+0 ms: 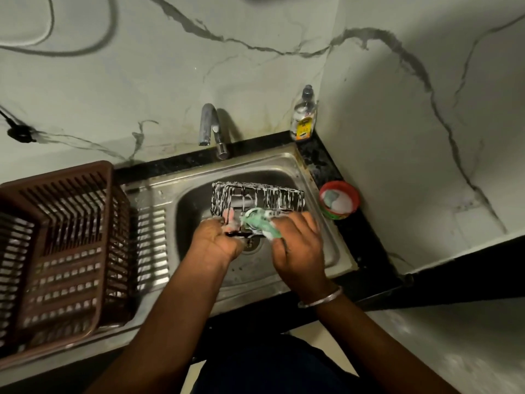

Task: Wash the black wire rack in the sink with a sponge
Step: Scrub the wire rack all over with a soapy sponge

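At 9 o'clock from the stainless steel sink (284, 162) sits a brown slatted plastic dish basket (56, 237) on the drainboard. A chrome curved tap (208, 123) stands at 12 o'clock. The left hand (216, 240) grips the near-left corner of the foam-streaked black wire rack (257, 199), fingers curled round its wires; the rack is tilted over the basin. The right hand (298, 243), fingers bunched together, squeezes a soapy green sponge (260, 226) against the rack's near edge. A clear yellow-labelled bottle (304, 115) stands at 1 o'clock, a red round soap tub (339, 199) at 3 o'clock.
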